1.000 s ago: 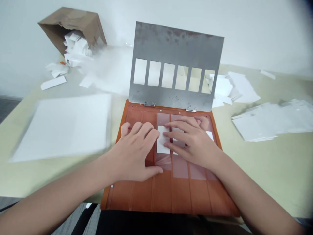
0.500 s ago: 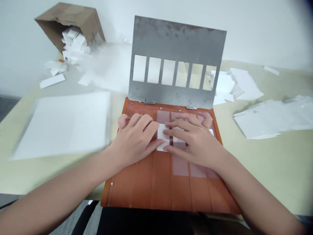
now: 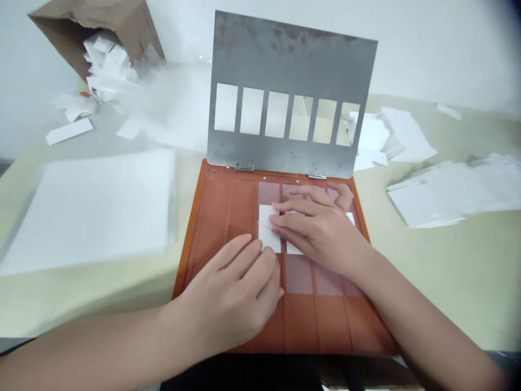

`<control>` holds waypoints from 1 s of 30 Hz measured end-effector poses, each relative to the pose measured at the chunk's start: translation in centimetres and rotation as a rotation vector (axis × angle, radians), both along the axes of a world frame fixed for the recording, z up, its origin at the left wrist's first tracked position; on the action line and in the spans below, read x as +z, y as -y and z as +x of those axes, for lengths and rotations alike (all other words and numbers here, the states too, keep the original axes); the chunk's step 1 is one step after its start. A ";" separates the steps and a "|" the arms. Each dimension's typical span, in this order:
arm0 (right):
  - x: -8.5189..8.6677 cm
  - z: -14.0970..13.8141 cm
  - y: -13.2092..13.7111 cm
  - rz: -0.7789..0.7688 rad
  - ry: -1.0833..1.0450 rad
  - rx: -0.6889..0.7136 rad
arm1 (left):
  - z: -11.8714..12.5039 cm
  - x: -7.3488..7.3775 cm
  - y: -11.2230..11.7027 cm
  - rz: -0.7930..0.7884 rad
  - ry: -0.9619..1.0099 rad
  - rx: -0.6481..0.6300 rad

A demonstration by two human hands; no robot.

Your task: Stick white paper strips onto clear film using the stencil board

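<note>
My right hand lies over an orange board, fingers spread, with its fingertips on the edge of a white card. A second white card shows partly beneath that hand, and a white corner peeks out to its right. Pinkish translucent strips extend above and below the cards. My left hand is closed at the lower edge of the first card, fingers curled; whatever they hold is hidden. Hinged to the board's far edge, a grey metal plate with several rectangular windows stands raised.
A white stack of sheets lies at the left. Behind it, a tipped cardboard box spills white paper pieces. To the right are loose white cards and a fanned pile of white cards. A pale wall closes off the back.
My left hand has moved down and towards me, from beside the card to its lower edge, and its fingers have curled. The right hand stays on the card, its thumb drawn in.
</note>
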State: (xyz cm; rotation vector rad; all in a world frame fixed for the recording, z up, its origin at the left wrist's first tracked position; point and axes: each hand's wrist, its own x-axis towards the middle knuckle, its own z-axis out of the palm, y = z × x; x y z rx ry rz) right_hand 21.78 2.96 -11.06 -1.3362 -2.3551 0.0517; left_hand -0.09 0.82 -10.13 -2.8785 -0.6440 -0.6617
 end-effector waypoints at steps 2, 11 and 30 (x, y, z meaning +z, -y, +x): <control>0.0 0.0 0.0 -0.005 -0.001 0.003 | 0.2 -0.6 0.5 0.009 -0.012 0.017; 0.0 -0.2 0.0 0.000 -0.006 -0.027 | 0.4 -1.4 1.2 -0.039 -0.085 0.093; 0.1 -0.2 -0.2 -0.031 0.024 -0.118 | 0.4 -1.3 1.4 -0.090 -0.087 0.117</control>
